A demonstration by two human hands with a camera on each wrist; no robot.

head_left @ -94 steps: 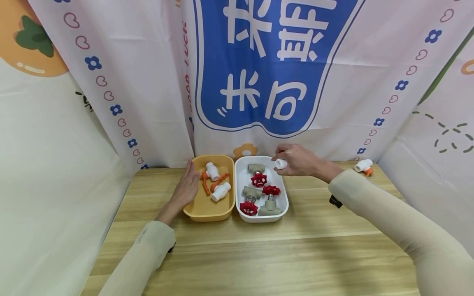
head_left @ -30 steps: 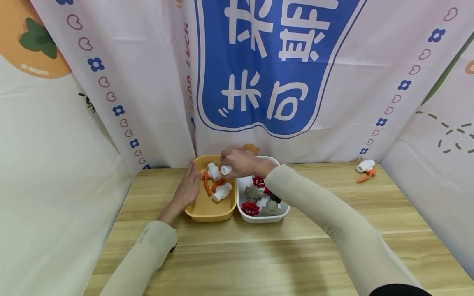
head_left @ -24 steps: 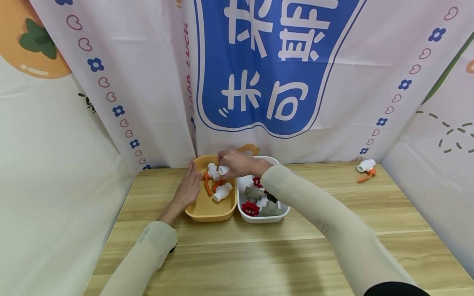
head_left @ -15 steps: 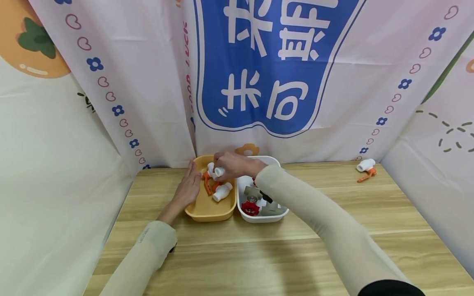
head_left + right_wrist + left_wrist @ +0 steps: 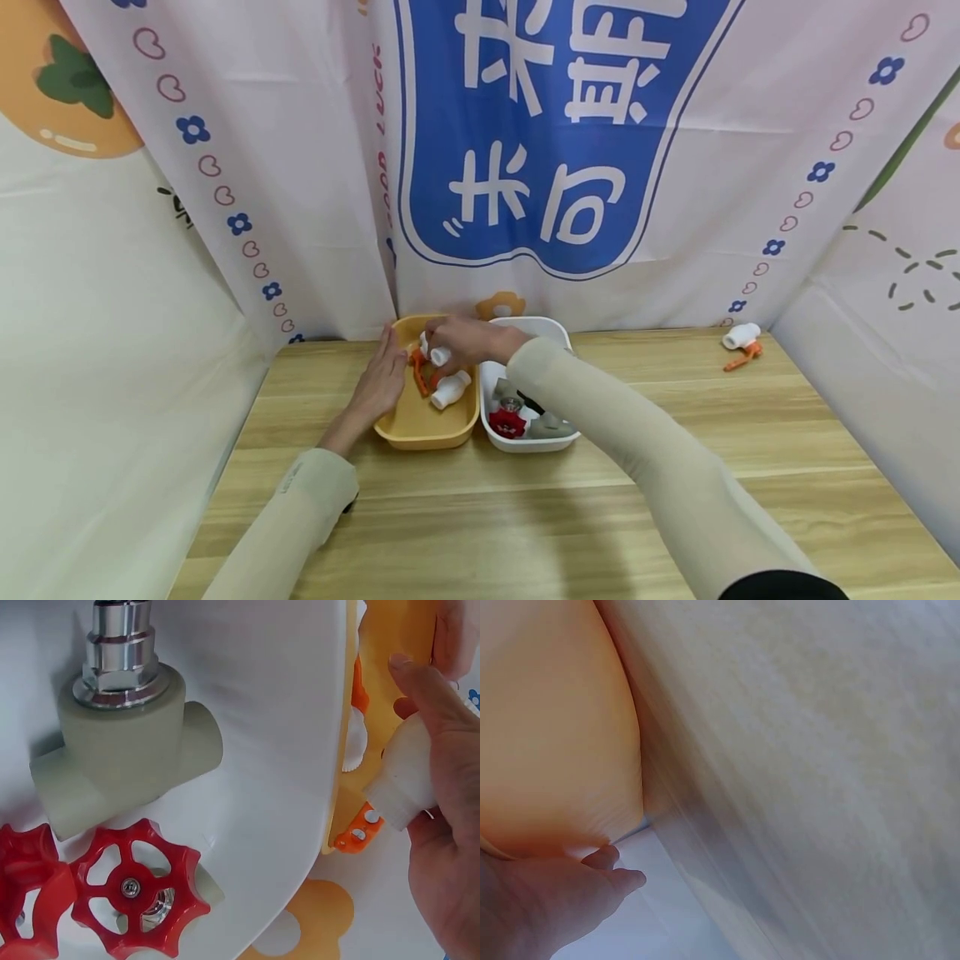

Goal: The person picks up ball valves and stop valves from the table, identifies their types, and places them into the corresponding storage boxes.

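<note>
My right hand (image 5: 463, 342) grips a white ball valve (image 5: 409, 769) over the back of the yellow tray (image 5: 420, 433). An orange lever (image 5: 358, 832) shows beneath this valve in the right wrist view. Inside the tray lies another white ball valve (image 5: 451, 389), with an orange lever handle (image 5: 420, 375) to its left; my right hand hides part of the tray's contents. My left hand (image 5: 381, 379) lies with straight fingers along the tray's left outer wall. In the left wrist view its fingertips (image 5: 630, 880) reach the tray's corner.
Touching the yellow tray on its right is a white tray (image 5: 525, 445) holding grey-green valves (image 5: 124, 742) with red handwheels (image 5: 507, 422). At the table's back right lies one more white ball valve (image 5: 741, 336) with an orange lever. A printed curtain (image 5: 337, 275) hangs behind the trays.
My right hand has carried the ball valve leftward from above the white tray to the yellow tray, then lower and farther left. My left hand has stayed at the yellow tray's side.
</note>
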